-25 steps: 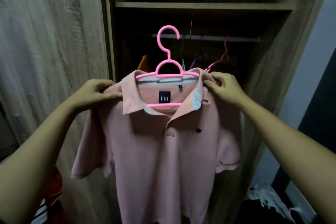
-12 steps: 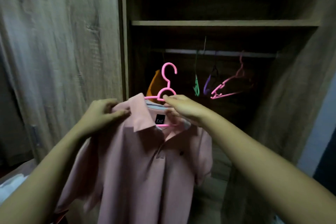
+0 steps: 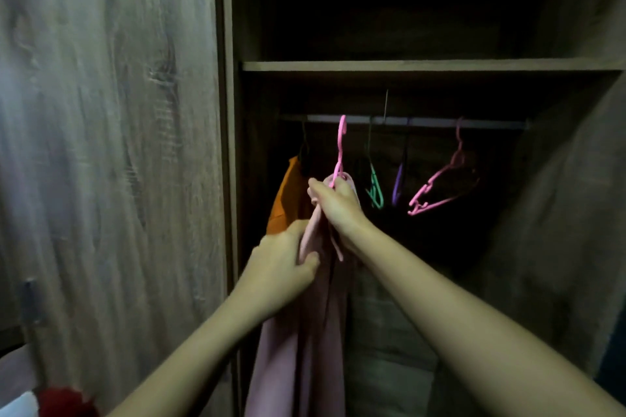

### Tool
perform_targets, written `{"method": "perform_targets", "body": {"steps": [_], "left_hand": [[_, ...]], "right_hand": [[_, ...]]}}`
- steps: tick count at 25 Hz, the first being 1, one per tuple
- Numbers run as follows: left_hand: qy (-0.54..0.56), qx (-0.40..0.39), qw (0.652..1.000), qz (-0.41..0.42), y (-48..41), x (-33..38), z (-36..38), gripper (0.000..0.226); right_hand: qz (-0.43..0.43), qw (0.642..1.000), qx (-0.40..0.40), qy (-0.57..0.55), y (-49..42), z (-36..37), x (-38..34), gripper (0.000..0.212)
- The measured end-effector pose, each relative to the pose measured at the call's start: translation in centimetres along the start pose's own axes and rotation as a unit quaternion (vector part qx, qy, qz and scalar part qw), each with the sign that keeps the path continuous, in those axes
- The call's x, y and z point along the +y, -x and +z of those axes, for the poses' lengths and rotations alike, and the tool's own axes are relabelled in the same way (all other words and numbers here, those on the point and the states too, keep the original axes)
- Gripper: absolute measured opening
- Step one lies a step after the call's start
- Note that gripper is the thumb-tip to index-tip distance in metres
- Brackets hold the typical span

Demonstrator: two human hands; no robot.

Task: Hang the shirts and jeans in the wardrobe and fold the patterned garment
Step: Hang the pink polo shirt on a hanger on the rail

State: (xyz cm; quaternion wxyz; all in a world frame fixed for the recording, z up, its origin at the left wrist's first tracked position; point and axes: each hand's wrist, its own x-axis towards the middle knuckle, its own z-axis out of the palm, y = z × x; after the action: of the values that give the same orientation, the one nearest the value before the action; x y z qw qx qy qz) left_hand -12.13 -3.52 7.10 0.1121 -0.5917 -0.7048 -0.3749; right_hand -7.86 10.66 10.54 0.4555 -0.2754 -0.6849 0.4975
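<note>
empty green (image 3: 375, 191), purple (image 3: 398, 184) and pink hangers (image 3: 440, 184)

The right hand (image 3: 338, 205) holds the pink hanger (image 3: 339, 149) at its neck, with the hook up at the wardrobe rail (image 3: 423, 122). The left hand (image 3: 283, 264) grips the pink shirt (image 3: 305, 342) lower down, and the shirt hangs edge-on. An orange garment (image 3: 286, 193) hangs at the left. Green (image 3: 374, 188), purple (image 3: 399, 184) and pink (image 3: 440, 188) empty hangers hang at the right.

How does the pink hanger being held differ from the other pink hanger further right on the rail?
The held bright pink plastic hanger carries a dusty pink shirt and is seen edge-on, upright. The empty pink plastic hanger hangs bare and tilted, showing its side. Both reach up to the metal rail.
</note>
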Motion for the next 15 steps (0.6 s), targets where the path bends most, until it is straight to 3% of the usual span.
{"method": "perform_targets", "body": {"steps": [2,4,8,15], "left_hand": [[0.082,0.010,0.997,0.009,-0.9,0.4,1.3,0.050],[0.094,0.014,0.995,0.007,-2.3,0.6,2.7,0.049],[0.113,0.019,0.993,-0.018,-6.9,0.3,4.5,0.037],[0.106,0.017,0.992,-0.059,-13.3,-1.1,6.2,0.034]], "right_hand": [[-0.014,1.000,-0.019,0.006,-2.1,-0.9,-0.5,0.012],[-0.021,0.999,-0.043,0.024,-4.5,-1.6,-0.5,0.011],[0.020,0.993,-0.100,0.061,-10.1,-2.1,-0.6,0.028],[0.025,0.976,-0.174,0.125,-17.9,-2.6,-0.7,0.034]]}}
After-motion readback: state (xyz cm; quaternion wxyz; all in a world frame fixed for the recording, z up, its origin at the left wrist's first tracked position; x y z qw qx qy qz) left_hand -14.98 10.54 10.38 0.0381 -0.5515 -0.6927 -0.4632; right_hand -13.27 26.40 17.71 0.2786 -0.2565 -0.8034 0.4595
